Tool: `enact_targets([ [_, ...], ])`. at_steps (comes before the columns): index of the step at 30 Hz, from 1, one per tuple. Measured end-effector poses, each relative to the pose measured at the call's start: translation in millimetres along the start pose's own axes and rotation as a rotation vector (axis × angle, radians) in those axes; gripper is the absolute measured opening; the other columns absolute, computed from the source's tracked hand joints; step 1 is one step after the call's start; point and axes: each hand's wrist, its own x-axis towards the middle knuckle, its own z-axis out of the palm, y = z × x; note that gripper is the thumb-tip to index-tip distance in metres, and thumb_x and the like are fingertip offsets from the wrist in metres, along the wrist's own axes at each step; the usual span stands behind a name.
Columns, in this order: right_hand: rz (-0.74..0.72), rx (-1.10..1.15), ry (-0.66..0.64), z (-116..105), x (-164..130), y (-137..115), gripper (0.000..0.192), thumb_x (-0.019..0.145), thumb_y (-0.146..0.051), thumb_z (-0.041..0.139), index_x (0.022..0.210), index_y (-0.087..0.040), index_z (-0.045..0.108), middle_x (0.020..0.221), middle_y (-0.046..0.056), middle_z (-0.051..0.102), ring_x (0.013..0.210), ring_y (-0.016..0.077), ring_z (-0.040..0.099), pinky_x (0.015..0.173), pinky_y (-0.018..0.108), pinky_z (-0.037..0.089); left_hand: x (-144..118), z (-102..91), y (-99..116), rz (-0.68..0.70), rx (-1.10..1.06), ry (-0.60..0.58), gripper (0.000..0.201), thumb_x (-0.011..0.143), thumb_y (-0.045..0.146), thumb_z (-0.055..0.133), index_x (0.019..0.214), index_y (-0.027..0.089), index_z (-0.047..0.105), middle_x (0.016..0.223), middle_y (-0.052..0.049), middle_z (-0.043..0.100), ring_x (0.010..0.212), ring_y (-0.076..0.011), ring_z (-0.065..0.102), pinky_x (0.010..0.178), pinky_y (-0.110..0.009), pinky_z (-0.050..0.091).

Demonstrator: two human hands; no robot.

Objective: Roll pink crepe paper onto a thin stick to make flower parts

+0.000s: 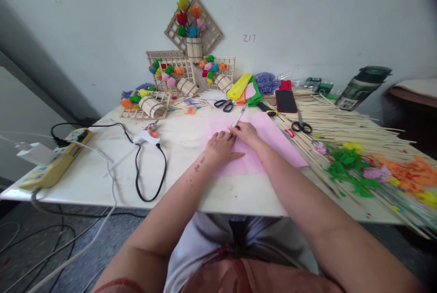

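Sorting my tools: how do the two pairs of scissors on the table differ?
The blue-handled scissors lie behind the pink paper, on the bare table; the black-handled scissors lie right of the paper, on the wooden sticks. Their handle colours differ. Both lie flat, untouched by either hand.

Taking the paper sheet (269, 140) as the landmark: it lies flat on the table (102, 179), near the front edge. On it rest both hands — the left hand (221, 146) on its left part, the right hand (246, 132) just beside, holding a pen (239, 117) that slants toward the sheet's far edge. Behind the sheet lie scissors (224, 104), a phone (286, 100) and folded paper rolls (244, 88); farther back, lattice frames (174, 74) lean against the wall. Left of the sheet lies a glue gun (146, 136), its cable looping forward, and farther left a power strip (56, 161). Right of the sheet — a second pair of scissors (302, 125) on a spread of sticks (348, 124), with paper scraps (351, 165) nearer the front.
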Motion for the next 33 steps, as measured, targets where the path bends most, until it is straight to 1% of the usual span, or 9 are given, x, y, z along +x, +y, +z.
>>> enact_targets([
  [5, -0.005, 0.013, -0.006, 0.4, 0.3, 0.0, 0.036, 0.081, -0.048, 0.047, 0.09, -0.021, 0.068, 0.086, 0.005, 0.07, 0.077, 0.017, 0.06, 0.06, 0.023, 0.038, 1.4, 0.6, -0.4, -0.016, -0.015, -0.031, 0.077, 0.082, 0.067, 0.033, 0.137, 0.014, 0.035, 0.137, -0.012, 0.041, 0.12, -0.0314, 0.038, 0.1, -0.042, 0.03],
  [13, -0.013, -0.03, -0.017, 0.0, 0.9, -1.1, 0.036, 0.081, -0.048, 0.046, 0.089, -0.021, 0.068, 0.086, 0.006, 0.07, 0.077, 0.0174, 0.061, 0.059, 0.024, 0.037, 0.7, -2.1, 0.6, -0.02, -0.011, -0.041, 0.076, 0.082, 0.067, 0.034, 0.138, 0.016, 0.034, 0.139, -0.011, 0.039, 0.12, -0.0318, 0.038, 0.099, -0.043, 0.03],
  [17, -0.011, -0.044, -0.009, -0.1, 0.0, -2.4, 0.035, 0.081, -0.047, 0.046, 0.089, -0.021, 0.068, 0.085, 0.005, 0.07, 0.076, 0.0172, 0.061, 0.06, 0.024, 0.037, 0.8, -2.9, 1.1, -0.022, -0.005, -0.043, 0.077, 0.082, 0.067, 0.034, 0.138, 0.015, 0.034, 0.139, -0.011, 0.039, 0.12, -0.0322, 0.038, 0.099, -0.043, 0.029],
  [28, 0.017, 0.06, 0.038, 3.2, 1.4, 2.7, 0.032, 0.081, -0.045, 0.048, 0.087, -0.02, 0.067, 0.081, 0.004, 0.069, 0.073, 0.0151, 0.059, 0.06, 0.022, 0.038, 1.3, -3.1, 0.3, -0.012, -0.007, -0.049, 0.074, 0.082, 0.068, 0.032, 0.135, 0.016, 0.038, 0.135, -0.011, 0.042, 0.119, -0.0313, 0.039, 0.099, -0.043, 0.028],
  [33, 0.024, 0.049, 0.04, 3.1, 1.5, 3.0, 0.033, 0.081, -0.045, 0.048, 0.087, -0.019, 0.067, 0.082, 0.005, 0.069, 0.073, 0.0155, 0.059, 0.06, 0.023, 0.038, 0.7, -5.1, 0.9, -0.027, -0.011, -0.057, 0.074, 0.081, 0.068, 0.033, 0.135, 0.017, 0.037, 0.136, -0.011, 0.042, 0.119, -0.0317, 0.039, 0.098, -0.044, 0.03],
])
